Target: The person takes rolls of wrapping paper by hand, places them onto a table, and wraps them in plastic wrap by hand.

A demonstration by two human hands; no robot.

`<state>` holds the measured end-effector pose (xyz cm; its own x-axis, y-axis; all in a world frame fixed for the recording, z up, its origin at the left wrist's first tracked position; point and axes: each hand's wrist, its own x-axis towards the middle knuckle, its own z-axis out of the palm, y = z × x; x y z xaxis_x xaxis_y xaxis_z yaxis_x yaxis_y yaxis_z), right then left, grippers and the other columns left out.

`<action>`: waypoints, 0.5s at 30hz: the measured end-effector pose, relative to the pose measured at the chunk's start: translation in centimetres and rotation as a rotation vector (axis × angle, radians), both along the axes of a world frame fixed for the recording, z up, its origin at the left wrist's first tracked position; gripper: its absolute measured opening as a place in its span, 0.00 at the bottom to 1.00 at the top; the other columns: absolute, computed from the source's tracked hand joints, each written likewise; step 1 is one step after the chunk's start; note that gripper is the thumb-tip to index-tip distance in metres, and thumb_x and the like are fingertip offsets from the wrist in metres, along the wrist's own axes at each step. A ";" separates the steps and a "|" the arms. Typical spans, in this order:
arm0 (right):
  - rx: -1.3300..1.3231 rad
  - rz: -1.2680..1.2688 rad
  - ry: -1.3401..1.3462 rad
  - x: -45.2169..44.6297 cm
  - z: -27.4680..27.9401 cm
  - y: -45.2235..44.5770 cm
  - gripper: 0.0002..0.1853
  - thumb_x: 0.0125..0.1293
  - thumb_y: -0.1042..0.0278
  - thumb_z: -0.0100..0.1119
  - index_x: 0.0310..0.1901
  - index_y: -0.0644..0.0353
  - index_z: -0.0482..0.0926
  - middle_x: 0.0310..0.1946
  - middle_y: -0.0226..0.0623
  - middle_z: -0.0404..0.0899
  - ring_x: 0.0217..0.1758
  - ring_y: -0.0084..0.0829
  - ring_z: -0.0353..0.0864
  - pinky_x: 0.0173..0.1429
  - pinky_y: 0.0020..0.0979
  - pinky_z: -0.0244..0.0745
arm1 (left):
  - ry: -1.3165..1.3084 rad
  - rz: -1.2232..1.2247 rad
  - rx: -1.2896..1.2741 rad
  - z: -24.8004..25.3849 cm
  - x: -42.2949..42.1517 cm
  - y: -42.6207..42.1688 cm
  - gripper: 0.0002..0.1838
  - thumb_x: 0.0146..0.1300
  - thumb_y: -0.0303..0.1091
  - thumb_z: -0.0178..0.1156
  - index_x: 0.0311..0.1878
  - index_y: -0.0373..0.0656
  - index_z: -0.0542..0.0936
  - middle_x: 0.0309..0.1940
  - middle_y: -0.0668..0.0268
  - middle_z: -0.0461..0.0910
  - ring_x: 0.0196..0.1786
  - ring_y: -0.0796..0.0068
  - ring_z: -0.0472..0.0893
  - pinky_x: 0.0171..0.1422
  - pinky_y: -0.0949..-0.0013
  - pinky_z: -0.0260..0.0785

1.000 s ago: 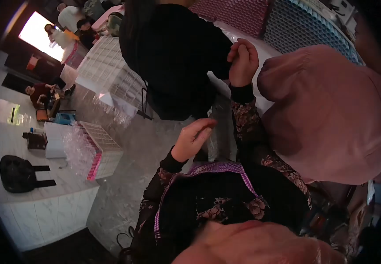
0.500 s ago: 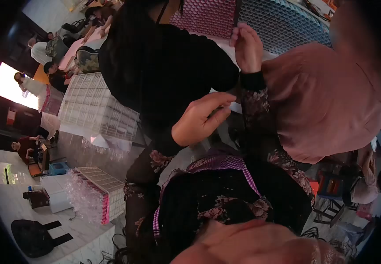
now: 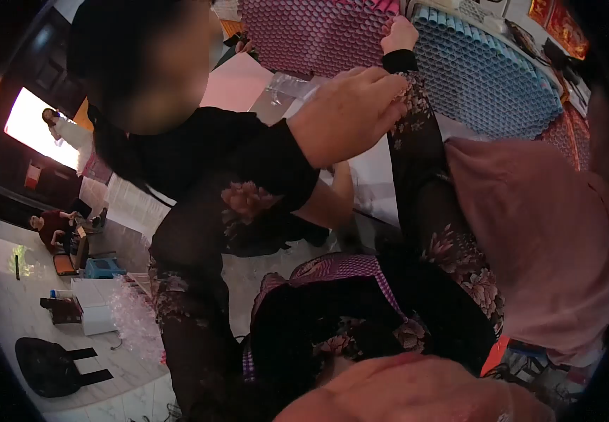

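Note:
My right hand (image 3: 401, 34) reaches to the far edge of the work surface, its fingers curled in where a stack of pink tubes (image 3: 318, 39) meets a stack of blue tubes (image 3: 484, 70). Whatever those fingers hold is too small to make out. Nearer to me, my left hand (image 3: 350, 116) hangs in the air beside my right forearm, thumb below and fingers loosely bent, with nothing visible in it. Both sleeves (image 3: 434, 204) are sheer black with flowers. Under my left hand lies a white surface (image 3: 378, 176).
A person in black (image 3: 199, 144) leans in at my left, forearm under mine. Close on my right is a person in a dusty pink garment (image 3: 536, 232). A clear plastic bag (image 3: 280, 98) and pink sheet (image 3: 234, 84) lie beyond. A black chair (image 3: 47, 366) stands on the floor at left.
Both hands have moved up and away from my body, the right one to the tube stacks, its fingers curling. The view has shifted, showing more of the stacks and the person at my left.

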<state>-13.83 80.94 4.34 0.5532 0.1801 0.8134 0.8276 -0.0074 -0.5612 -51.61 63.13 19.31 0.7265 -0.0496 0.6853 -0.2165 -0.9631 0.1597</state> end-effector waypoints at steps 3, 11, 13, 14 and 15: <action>-0.152 0.020 0.143 5.2 -1.6 3.1 0.09 0.66 0.72 0.51 0.45 0.67 0.73 0.35 0.40 0.76 0.33 0.32 0.74 0.32 0.36 0.71 | 0.009 0.051 0.122 1.5 3.3 3.3 0.09 0.61 0.35 0.54 0.37 0.38 0.76 0.33 0.53 0.79 0.39 0.52 0.79 0.45 0.55 0.72; -0.803 -0.271 -0.320 4.9 6.3 -0.5 0.09 0.47 0.74 0.65 0.33 0.56 0.81 0.31 0.47 0.80 0.39 0.47 0.80 0.41 0.44 0.76 | 0.225 0.317 0.132 3.4 11.2 16.2 0.16 0.64 0.40 0.52 0.44 0.36 0.78 0.37 0.51 0.80 0.43 0.50 0.79 0.49 0.57 0.71; -0.828 -0.251 -0.338 6.6 6.9 0.3 0.09 0.47 0.76 0.64 0.33 0.57 0.80 0.31 0.47 0.80 0.39 0.47 0.80 0.41 0.44 0.76 | 0.195 0.324 0.071 4.2 12.0 20.0 0.18 0.64 0.42 0.52 0.45 0.35 0.79 0.37 0.51 0.81 0.41 0.55 0.81 0.47 0.60 0.71; -0.855 -0.226 -0.366 7.9 7.1 1.0 0.09 0.47 0.77 0.64 0.33 0.58 0.79 0.31 0.48 0.79 0.39 0.47 0.80 0.41 0.44 0.76 | 0.190 0.324 0.079 4.4 12.8 21.7 0.18 0.64 0.42 0.52 0.45 0.35 0.79 0.37 0.51 0.81 0.41 0.55 0.81 0.47 0.60 0.71; -0.776 -0.147 -0.468 9.2 6.9 1.5 0.08 0.53 0.77 0.61 0.36 0.60 0.77 0.31 0.46 0.79 0.38 0.46 0.80 0.39 0.44 0.76 | 0.215 0.401 -0.039 4.5 13.6 23.4 0.19 0.64 0.42 0.53 0.45 0.34 0.79 0.36 0.53 0.82 0.41 0.59 0.81 0.47 0.62 0.70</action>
<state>-4.64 82.44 11.23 0.2583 0.7231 0.6407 0.9300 -0.3657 0.0378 -37.97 86.53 23.82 0.8091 0.2874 0.5127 0.2144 -0.9565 0.1979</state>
